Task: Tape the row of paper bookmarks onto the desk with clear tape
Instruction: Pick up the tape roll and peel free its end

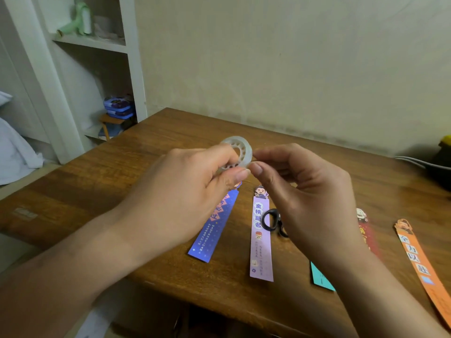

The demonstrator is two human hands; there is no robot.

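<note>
Five paper bookmarks [260, 237] at lower centre; teal, red partly hidden. Left hand [185, 191] grips the translucent clear tape roll [238, 152]; right hand [310, 191] fingertips pinched beside it.

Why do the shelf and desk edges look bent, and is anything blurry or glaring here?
Head view: the wide lens bows the shelf frame and splays the desk edges. Light is dim, soft and warm, with no hard glare and only faint shadows. Both forearms smear near the bottom edge; the tape roll, held by the left hand with the right hand at its edge, looks slightly soft; the lilac bookmark print reads clearly.
</note>
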